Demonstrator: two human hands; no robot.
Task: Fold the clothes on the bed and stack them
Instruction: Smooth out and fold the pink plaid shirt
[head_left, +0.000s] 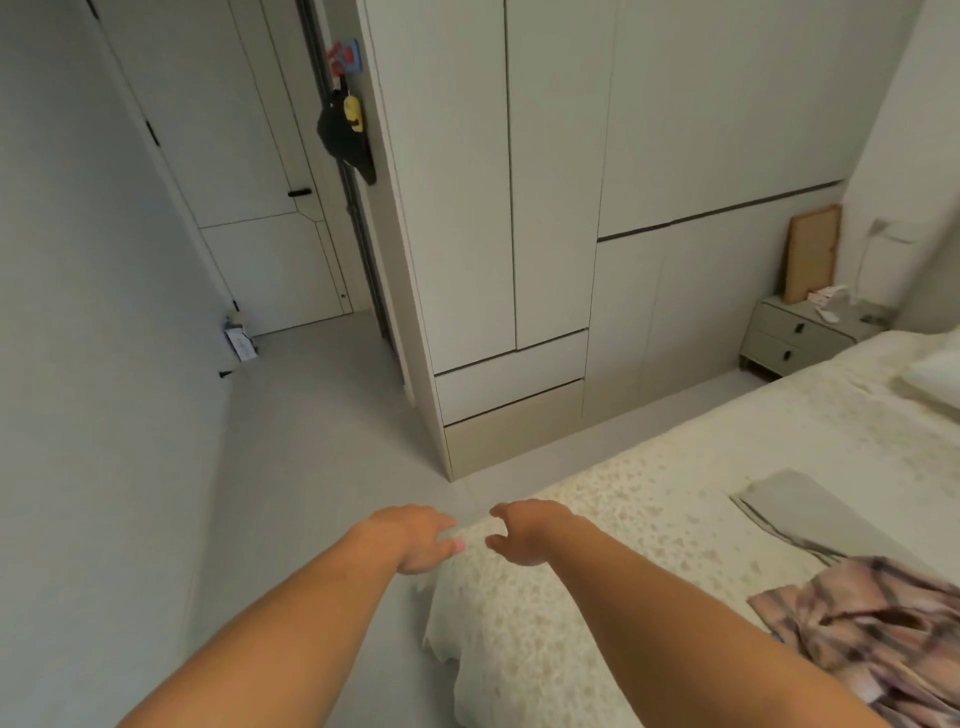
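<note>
Your two bare forearms reach out from the bottom of the view toward the near corner of the bed (649, 519). Your left hand (415, 540) hangs just off that corner, fingers loosely bent and grasping nothing, the fingertips close to the edge of the speckled cream bedspread (519, 623). Your right hand (530, 532) is over the corner itself, thumb and fingers curved apart in a relaxed claw, also grasping nothing. The clothes lie well to your right on the bed: a crumpled pink plaid garment (872, 629) at the lower right edge of the view, and beyond it a flat grey garment (810, 509) spread on the bedspread. A pillow (935, 374) sits at the far end. Past the bed stand a white wardrobe (545, 208) and a small nightstand (800, 338) with two drawers
</note>
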